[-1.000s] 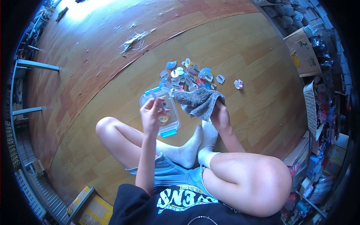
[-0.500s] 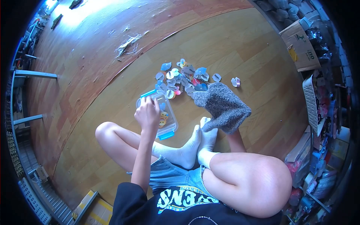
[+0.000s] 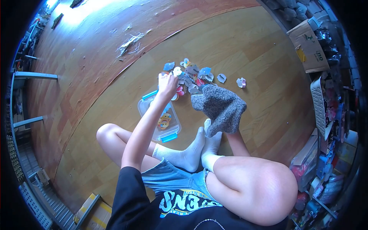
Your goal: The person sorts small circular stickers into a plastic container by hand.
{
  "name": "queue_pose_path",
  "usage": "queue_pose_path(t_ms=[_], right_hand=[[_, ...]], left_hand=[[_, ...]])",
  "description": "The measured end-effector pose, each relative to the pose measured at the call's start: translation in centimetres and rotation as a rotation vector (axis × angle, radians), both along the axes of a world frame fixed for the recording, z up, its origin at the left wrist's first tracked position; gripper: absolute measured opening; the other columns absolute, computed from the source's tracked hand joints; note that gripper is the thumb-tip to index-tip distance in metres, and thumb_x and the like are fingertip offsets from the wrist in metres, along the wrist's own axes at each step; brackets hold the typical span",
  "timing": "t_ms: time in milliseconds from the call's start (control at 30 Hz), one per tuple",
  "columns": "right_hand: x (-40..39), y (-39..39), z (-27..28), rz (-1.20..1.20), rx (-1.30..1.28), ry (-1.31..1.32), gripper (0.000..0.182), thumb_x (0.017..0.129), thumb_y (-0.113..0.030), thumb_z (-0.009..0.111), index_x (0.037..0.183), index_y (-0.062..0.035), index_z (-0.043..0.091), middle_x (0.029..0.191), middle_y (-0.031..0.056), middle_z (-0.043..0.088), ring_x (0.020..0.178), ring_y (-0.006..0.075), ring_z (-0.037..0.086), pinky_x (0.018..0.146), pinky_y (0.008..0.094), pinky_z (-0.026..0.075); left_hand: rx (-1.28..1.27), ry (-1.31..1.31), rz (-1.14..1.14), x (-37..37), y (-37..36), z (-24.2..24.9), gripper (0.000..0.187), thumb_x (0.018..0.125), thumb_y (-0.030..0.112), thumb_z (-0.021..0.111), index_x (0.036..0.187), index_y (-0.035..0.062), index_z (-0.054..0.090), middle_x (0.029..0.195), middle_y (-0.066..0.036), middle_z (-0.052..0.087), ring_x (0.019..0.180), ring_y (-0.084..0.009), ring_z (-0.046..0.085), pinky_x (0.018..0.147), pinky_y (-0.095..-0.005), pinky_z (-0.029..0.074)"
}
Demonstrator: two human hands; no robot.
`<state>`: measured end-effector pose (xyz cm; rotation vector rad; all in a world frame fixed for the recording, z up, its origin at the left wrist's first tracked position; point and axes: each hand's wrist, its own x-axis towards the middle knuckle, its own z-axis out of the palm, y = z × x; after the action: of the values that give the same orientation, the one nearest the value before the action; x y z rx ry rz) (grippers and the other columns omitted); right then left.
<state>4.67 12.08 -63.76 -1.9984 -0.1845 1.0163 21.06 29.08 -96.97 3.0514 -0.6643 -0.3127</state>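
Note:
My left hand (image 3: 168,83) reaches into the near-left edge of a pile of small flat pieces (image 3: 193,71), some grey, some brightly coloured. Its fingers are bent and close together, and what they pinch is hidden. Under my left forearm stands a clear plastic box (image 3: 177,123) with blue clips, holding a few yellow smiley-face pieces (image 3: 164,120). A fluffy grey cloth (image 3: 222,107) covers my right hand, hiding its fingers; it is held just above the floor, with its left end against the pile's near edge.
Two loose pieces (image 3: 221,78) (image 3: 241,82) lie right of the pile. My socked feet (image 3: 212,143) are just below the cloth. Shredded scraps (image 3: 130,44) lie farther off on the wooden floor. A cardboard box (image 3: 308,46) and packed shelves line the right side; metal racks stand at left.
My left hand has moved from over the clear box up and right to the pile. The grey cloth on my right hand has shifted left, a little closer to the pile.

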Motion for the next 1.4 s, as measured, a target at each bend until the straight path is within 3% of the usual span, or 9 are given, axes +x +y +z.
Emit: queue_pose_path(t_ms=[167,233,333,367,467,567,633,1167,1400], right_hand=[[-1.7,-3.1,-10.0,-0.347,0.606,0.230,0.030,0.089,-0.015,0.050,0.116,-0.0018,0.043,0.110,0.0114,0.051,0.098,0.0215,0.051,0.086,0.0333,0.042],[-1.0,-3.2,-20.3,-0.765,1.052,0.349,0.035,0.090,-0.014,0.049,0.121,-0.0019,0.041,0.115,0.0102,0.050,0.103,0.0194,0.051,0.090,0.0330,0.042],[1.6,-2.0,-29.4,-1.068,1.299,0.358,0.042,0.091,-0.013,0.048,0.130,-0.0022,0.038,0.123,0.0085,0.050,0.110,0.0162,0.051,0.096,0.0326,0.041],[1.5,-1.7,-30.0,-1.065,1.296,0.359,0.042,0.091,-0.013,0.048,0.130,-0.0022,0.038,0.123,0.0085,0.050,0.110,0.0162,0.051,0.096,0.0326,0.041],[1.4,-0.9,-30.2,-0.891,1.226,0.248,0.039,0.084,-0.002,0.054,0.123,-0.0007,0.045,0.115,0.0086,0.055,0.100,0.0144,0.057,0.087,0.0299,0.047],[1.7,0.0,-29.0,-0.905,1.032,0.144,0.032,0.078,0.007,0.055,0.110,0.0012,0.055,0.102,0.0071,0.062,0.087,0.0118,0.061,0.078,0.0264,0.051],[1.7,0.3,-28.6,-0.920,0.858,0.002,0.024,0.078,0.009,0.054,0.100,0.0017,0.060,0.092,0.0057,0.064,0.082,0.0110,0.061,0.074,0.0253,0.051],[1.0,0.8,-28.6,-1.064,0.852,0.052,0.009,0.084,-0.001,0.058,0.092,0.0024,0.062,0.083,0.0056,0.065,0.072,0.0100,0.061,0.064,0.0250,0.051],[1.1,1.7,-27.9,-0.870,0.761,-0.021,0.018,0.083,0.004,0.057,0.100,0.0026,0.061,0.092,0.0047,0.065,0.083,0.0100,0.060,0.076,0.0242,0.049]], left_hand=[[-0.058,-0.004,-0.016,-0.2,1.0,2.4,0.009,0.063,0.003,0.063,0.071,0.0055,0.065,0.068,-0.013,0.063,0.069,-0.0262,0.063,0.067,-0.0399,0.043],[-0.476,0.235,0.085,-1.4,1.2,5.3,0.011,0.067,0.010,0.068,0.075,0.0036,0.064,0.073,-0.012,0.065,0.070,-0.0237,0.064,0.066,-0.0365,0.047],[-1.188,0.715,0.175,-4.9,0.9,7.7,0.015,0.074,0.011,0.070,0.084,0.0011,0.064,0.078,-0.006,0.066,0.073,-0.0128,0.063,0.069,-0.0259,0.049],[-1.424,0.892,0.224,-6.2,0.6,8.0,0.015,0.075,0.010,0.070,0.085,0.0003,0.064,0.080,-0.006,0.067,0.074,-0.0128,0.063,0.070,-0.0257,0.049],[-1.358,0.625,0.255,-9.7,-0.6,7.4,0.014,0.079,0.009,0.066,0.090,-0.0008,0.063,0.078,-0.006,0.066,0.075,-0.0100,0.061,0.071,-0.0246,0.049],[-0.991,0.318,0.393,-12.2,-1.2,9.6,0.013,0.083,0.010,0.062,0.088,-0.0016,0.059,0.062,-0.005,0.057,0.057,-0.0090,0.054,0.054,-0.0272,0.044],[-1.163,0.320,0.523,-13.1,-1.4,9.2,0.013,0.084,0.010,0.060,0.090,-0.0012,0.056,0.061,-0.004,0.056,0.055,-0.0092,0.051,0.052,-0.0273,0.042],[-1.428,0.418,0.658,-15.5,0.3,8.2,0.016,0.090,0.013,0.052,0.094,-0.0021,0.054,0.070,-0.004,0.059,0.062,-0.0087,0.057,0.058,-0.0235,0.046],[-1.368,0.385,0.651,-15.0,0.9,8.3,0.016,0.089,0.013,0.054,0.095,-0.0014,0.056,0.072,-0.005,0.060,0.065,-0.0090,0.057,0.061,-0.0240,0.046]])
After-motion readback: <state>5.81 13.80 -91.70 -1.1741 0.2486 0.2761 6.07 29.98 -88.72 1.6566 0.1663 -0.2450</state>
